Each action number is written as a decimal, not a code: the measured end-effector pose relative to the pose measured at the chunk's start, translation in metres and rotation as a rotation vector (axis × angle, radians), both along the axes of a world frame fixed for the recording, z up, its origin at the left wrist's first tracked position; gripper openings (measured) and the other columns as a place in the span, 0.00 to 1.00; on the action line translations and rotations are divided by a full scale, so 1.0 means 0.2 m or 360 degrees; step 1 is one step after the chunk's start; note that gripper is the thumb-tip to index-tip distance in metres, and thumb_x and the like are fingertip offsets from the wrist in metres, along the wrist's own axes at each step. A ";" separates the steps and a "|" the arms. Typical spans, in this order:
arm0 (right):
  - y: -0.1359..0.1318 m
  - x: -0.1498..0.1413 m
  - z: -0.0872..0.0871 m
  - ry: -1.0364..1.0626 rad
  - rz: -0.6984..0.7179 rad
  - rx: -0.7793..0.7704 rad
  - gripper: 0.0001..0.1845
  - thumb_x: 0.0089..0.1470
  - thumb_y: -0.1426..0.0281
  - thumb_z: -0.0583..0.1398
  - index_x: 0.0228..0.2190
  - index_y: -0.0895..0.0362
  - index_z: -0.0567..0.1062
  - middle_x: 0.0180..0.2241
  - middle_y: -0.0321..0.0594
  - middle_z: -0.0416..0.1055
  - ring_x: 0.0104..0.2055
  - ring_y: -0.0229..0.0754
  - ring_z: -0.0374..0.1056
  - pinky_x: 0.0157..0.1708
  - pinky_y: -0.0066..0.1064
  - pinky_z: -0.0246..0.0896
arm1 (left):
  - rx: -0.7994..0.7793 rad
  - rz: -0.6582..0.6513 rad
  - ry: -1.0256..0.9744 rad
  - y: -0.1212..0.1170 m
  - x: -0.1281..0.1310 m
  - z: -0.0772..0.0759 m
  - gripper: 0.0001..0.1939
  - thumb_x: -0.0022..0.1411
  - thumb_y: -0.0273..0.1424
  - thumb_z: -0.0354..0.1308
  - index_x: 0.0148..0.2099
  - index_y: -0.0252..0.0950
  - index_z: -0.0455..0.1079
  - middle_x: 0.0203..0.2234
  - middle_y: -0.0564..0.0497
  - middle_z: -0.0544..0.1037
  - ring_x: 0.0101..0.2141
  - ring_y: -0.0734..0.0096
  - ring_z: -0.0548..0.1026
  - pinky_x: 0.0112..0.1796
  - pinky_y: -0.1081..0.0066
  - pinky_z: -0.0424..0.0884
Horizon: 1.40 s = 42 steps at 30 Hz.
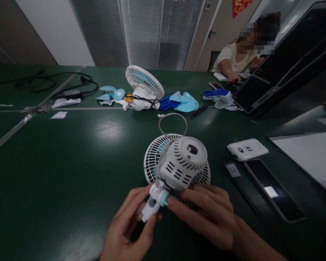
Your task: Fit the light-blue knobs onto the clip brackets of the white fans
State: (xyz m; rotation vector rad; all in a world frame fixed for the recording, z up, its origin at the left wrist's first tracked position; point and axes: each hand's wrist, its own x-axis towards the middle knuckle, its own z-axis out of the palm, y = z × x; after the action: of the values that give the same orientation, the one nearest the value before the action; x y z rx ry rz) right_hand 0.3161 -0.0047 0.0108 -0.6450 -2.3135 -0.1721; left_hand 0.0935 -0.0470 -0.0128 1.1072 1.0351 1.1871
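Observation:
A small white fan (176, 170) lies grille-down on the green table in front of me, the vented back of its motor housing facing up. Its white clip (151, 208) points toward me, and my left hand (133, 221) has it between thumb and fingers. On the clip's joint sits a light blue knob (164, 198). The fingertips of my right hand (206, 210) are closed on that knob, with the other fingers near the housing and grille. A grey cable (174, 115) loops up behind the fan.
Farther back stand a second fan (143, 87), light blue fan blades (186, 102) and blue-white gloves (218, 97). To the right lie a phone (274, 192), a white device (247, 149) and paper (312, 152). A person (233, 61) sits beyond a black panel (285, 58).

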 end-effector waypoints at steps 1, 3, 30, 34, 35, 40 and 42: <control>0.00 0.00 0.00 -0.0017 0.0006 0.0029 0.16 0.62 0.79 0.60 0.50 0.60 0.79 0.35 0.40 0.76 0.30 0.36 0.70 0.25 0.30 0.64 | -0.0001 -0.0004 0.0007 0.00 0.00 0.00 0.18 0.67 0.31 0.62 0.58 0.49 0.76 0.49 0.48 0.77 0.41 0.69 0.80 0.42 0.76 0.80; 0.01 0.00 0.00 -0.0029 0.0053 0.0067 0.17 0.60 0.79 0.61 0.50 0.58 0.78 0.34 0.38 0.76 0.29 0.35 0.69 0.24 0.30 0.63 | 0.0002 0.0011 0.0028 0.00 0.00 0.00 0.19 0.66 0.30 0.62 0.57 0.50 0.76 0.50 0.48 0.76 0.44 0.66 0.80 0.43 0.76 0.80; 0.01 -0.03 0.04 -0.0063 0.0035 -0.0028 0.14 0.65 0.77 0.58 0.49 0.60 0.79 0.35 0.39 0.77 0.29 0.36 0.71 0.24 0.29 0.64 | 0.0021 0.0007 0.0014 0.00 0.00 0.00 0.19 0.66 0.30 0.62 0.57 0.52 0.76 0.50 0.51 0.76 0.45 0.69 0.79 0.44 0.78 0.79; 0.00 -0.03 0.01 0.0033 -0.0033 -0.0032 0.12 0.60 0.76 0.66 0.47 0.62 0.79 0.35 0.39 0.77 0.31 0.36 0.71 0.26 0.30 0.65 | 0.0018 -0.0008 0.0003 0.00 0.00 0.00 0.19 0.66 0.30 0.62 0.58 0.51 0.75 0.50 0.50 0.76 0.43 0.68 0.80 0.43 0.77 0.80; -0.01 -0.04 0.00 0.0056 -0.0042 -0.0040 0.13 0.58 0.76 0.67 0.46 0.63 0.79 0.34 0.39 0.77 0.31 0.36 0.71 0.26 0.30 0.65 | 0.0012 -0.0011 0.0001 0.00 0.00 0.00 0.19 0.66 0.30 0.62 0.58 0.50 0.76 0.50 0.49 0.76 0.44 0.67 0.80 0.43 0.76 0.80; -0.02 -0.06 -0.01 0.0115 -0.0150 -0.0053 0.06 0.58 0.76 0.67 0.40 0.61 0.80 0.31 0.36 0.76 0.28 0.34 0.69 0.26 0.28 0.64 | -0.0010 -0.0016 0.0009 -0.01 0.00 -0.01 0.18 0.66 0.30 0.62 0.57 0.47 0.75 0.49 0.48 0.75 0.43 0.68 0.80 0.42 0.76 0.81; -0.02 -0.06 0.00 0.0129 -0.0137 -0.0042 0.05 0.59 0.76 0.65 0.40 0.61 0.79 0.32 0.37 0.76 0.29 0.34 0.70 0.27 0.29 0.66 | -0.0006 -0.0013 0.0021 0.00 0.00 -0.01 0.18 0.66 0.30 0.62 0.57 0.46 0.76 0.49 0.48 0.76 0.42 0.68 0.80 0.42 0.75 0.81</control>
State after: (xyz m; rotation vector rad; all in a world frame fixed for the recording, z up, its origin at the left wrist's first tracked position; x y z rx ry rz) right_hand 0.3035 -0.0079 0.0111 -0.7521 -2.2153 -0.1526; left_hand 0.0927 -0.0476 -0.0138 1.1169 1.0414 1.1722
